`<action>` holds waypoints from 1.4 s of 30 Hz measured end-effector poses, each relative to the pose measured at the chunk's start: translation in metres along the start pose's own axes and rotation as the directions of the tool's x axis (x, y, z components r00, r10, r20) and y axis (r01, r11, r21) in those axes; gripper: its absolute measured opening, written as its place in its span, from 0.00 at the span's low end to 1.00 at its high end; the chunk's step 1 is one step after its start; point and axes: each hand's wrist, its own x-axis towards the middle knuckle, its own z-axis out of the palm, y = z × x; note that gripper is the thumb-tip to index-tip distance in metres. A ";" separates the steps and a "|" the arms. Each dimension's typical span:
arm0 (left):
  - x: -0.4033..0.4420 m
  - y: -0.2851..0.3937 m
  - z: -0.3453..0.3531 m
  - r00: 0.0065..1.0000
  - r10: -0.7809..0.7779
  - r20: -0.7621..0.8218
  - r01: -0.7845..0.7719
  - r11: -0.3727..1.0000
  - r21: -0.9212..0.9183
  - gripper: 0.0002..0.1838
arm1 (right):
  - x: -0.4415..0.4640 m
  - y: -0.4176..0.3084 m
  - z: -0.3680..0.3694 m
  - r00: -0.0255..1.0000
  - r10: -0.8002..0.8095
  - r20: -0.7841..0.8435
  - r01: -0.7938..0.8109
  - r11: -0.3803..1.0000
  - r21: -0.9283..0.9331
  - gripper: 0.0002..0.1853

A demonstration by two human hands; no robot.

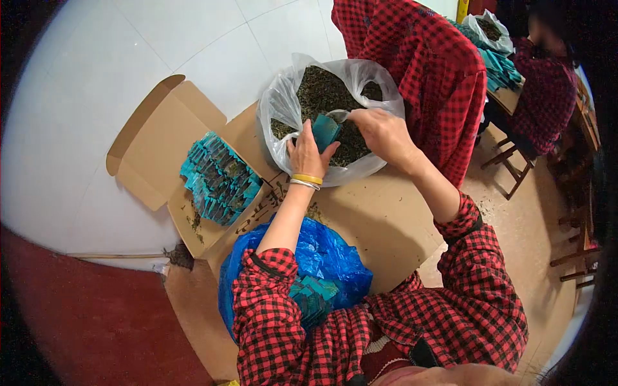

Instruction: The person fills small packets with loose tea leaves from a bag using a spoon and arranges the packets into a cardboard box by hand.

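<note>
Left fingers [307, 132] around partly hidden teal packet [327, 130]

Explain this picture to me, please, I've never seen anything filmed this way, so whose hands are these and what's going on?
There is no machine here: these are a person's own bare hands, seen by a camera worn on the head, looking forward and down. The left hand, with bracelets at the wrist, holds a teal packet over a clear plastic bag of dark, leafy material. The right hand seems to grip a spoon-like tool, hard to make out. Below is a cardboard surface. To the left, an open box holds rows of similar packets; nearer the body, a blue bag holds more.
</note>
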 end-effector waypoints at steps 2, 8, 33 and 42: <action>-0.001 -0.001 0.000 1.000 -0.001 0.004 0.001 1.000 0.004 0.45 | -0.001 -0.003 0.003 0.993 -0.118 -0.022 0.117 0.992 -0.039 0.09; -0.003 -0.003 0.000 0.999 0.036 -0.031 -0.035 0.999 0.017 0.43 | -0.003 -0.006 -0.011 0.996 0.080 0.034 -0.077 0.994 -0.076 0.06; -0.046 0.033 -0.006 0.975 -0.021 -0.222 -0.070 0.918 -0.391 0.43 | -0.061 0.003 0.008 0.929 0.197 0.315 -0.191 0.980 -0.051 0.07; -0.071 0.042 -0.002 0.986 -0.027 -0.167 -0.045 0.911 -0.409 0.45 | -0.029 -0.075 -0.040 0.968 0.039 0.248 -0.111 0.952 0.285 0.11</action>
